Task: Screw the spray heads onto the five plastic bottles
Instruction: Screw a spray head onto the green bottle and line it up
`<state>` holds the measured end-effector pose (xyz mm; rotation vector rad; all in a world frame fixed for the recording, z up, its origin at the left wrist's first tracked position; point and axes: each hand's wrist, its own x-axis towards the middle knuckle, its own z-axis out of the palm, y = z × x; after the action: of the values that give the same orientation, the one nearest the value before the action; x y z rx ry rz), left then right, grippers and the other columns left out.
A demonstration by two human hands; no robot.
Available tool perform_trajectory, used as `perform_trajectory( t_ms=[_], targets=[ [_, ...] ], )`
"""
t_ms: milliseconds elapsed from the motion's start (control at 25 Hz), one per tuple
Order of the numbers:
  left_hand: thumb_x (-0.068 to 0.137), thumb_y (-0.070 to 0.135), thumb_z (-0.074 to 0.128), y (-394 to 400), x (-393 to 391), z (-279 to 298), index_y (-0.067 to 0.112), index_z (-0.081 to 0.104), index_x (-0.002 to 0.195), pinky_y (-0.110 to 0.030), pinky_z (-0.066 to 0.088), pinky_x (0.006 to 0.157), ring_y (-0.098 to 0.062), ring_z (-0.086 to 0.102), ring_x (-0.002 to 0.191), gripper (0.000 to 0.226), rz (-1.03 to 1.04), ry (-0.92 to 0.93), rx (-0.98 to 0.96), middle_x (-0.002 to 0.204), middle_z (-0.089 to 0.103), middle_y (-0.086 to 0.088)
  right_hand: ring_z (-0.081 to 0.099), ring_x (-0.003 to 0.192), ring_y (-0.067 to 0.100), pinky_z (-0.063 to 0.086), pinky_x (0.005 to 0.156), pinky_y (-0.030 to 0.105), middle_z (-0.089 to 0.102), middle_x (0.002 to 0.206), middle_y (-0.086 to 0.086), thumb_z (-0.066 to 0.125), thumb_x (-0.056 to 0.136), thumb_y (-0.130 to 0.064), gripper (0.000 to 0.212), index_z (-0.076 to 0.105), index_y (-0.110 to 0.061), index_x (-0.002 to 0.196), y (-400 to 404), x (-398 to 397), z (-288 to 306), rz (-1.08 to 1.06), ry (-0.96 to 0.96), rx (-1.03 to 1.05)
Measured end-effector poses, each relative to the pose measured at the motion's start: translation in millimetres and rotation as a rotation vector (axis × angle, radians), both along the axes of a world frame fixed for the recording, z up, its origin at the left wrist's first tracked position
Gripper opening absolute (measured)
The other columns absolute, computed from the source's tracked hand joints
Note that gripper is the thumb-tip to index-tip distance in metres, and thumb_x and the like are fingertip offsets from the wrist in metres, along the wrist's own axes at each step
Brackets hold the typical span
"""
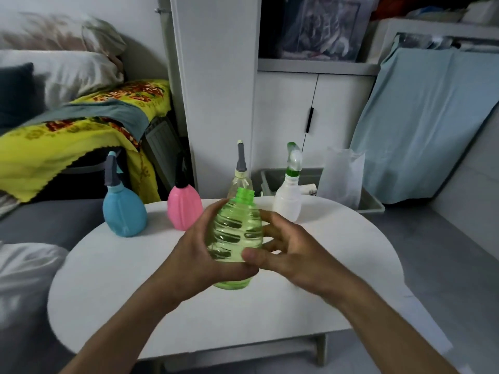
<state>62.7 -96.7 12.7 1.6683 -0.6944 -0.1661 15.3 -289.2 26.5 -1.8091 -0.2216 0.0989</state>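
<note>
A clear green ribbed bottle (234, 233) with a bare threaded neck is held above the white table (108, 292). My left hand (199, 255) wraps its left side and base. My right hand (289, 252) touches its right side, thumb against the lower front and fingers spread. Along the table's far edge stand a blue bottle (124, 211), a pink bottle (185, 209), a clear bottle (240, 174) partly hidden behind the green one, and a white bottle (287, 198); each carries a spray head. No loose spray head is in view.
A grey bin (372, 203) with a white bag (343, 176) stands behind the table on the right. A white cabinet (286, 117) is straight ahead. A bed with a yellow blanket (75, 136) lies to the left.
</note>
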Motion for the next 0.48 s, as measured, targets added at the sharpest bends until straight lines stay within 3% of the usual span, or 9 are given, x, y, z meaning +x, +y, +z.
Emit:
perform_trajectory(
  t_ms=[80,160,240,320,480],
  targets=[
    [0.054,0.016,0.095,0.5,-5.8,-1.1,0.047,0.047,0.128,-0.015,0.055,0.072,-0.005,0.068,0.100,0.093,0.102,-0.005,0.015,0.113,0.069,0.017,0.069,0.094,0.009,0.055,0.077,0.029,0.072,0.113,-0.012,0.076,0.077,-0.048,0.050,0.060,-0.038,0.123,-25.4,8.0,-2.6,-0.021,0.109,-0.107],
    [0.051,0.028,0.096,2.5,-7.9,-6.0,0.055,0.042,0.127,-0.016,0.055,0.073,0.000,0.065,0.100,0.097,0.186,-0.030,0.124,0.113,0.065,0.022,0.065,0.089,0.009,0.051,0.074,0.027,0.070,0.105,-0.012,0.070,0.081,-0.043,0.033,0.061,-0.032,0.111,-55.5,22.0,-16.6,-0.267,0.164,-0.608],
    [0.046,0.044,0.094,7.8,-8.0,-9.8,0.063,0.037,0.125,-0.012,0.053,0.072,0.005,0.062,0.100,0.099,0.228,-0.032,0.181,0.113,0.060,0.029,0.059,0.088,0.014,0.042,0.068,0.027,0.063,0.101,-0.007,0.065,0.082,-0.033,0.026,0.054,-0.025,0.105,-74.8,29.8,-37.0,-0.359,0.301,-1.104],
    [0.043,0.058,0.090,11.8,-6.7,-10.8,0.071,0.033,0.119,-0.005,0.049,0.067,0.010,0.060,0.099,0.097,0.247,-0.036,0.199,0.110,0.056,0.040,0.055,0.086,0.018,0.038,0.066,0.029,0.055,0.092,-0.004,0.066,0.077,-0.032,0.028,0.050,-0.022,0.099,-81.8,33.2,-57.7,-0.334,0.458,-1.196],
    [0.042,0.070,0.085,13.1,-2.7,-11.2,0.076,0.030,0.116,-0.004,0.049,0.067,0.011,0.060,0.100,0.091,0.264,-0.043,0.208,0.111,0.055,0.043,0.049,0.081,0.020,0.035,0.068,0.031,0.050,0.084,-0.007,0.067,0.073,-0.037,0.029,0.045,-0.026,0.090,-83.9,38.0,-71.2,-0.327,0.405,-1.237]
  ],
)
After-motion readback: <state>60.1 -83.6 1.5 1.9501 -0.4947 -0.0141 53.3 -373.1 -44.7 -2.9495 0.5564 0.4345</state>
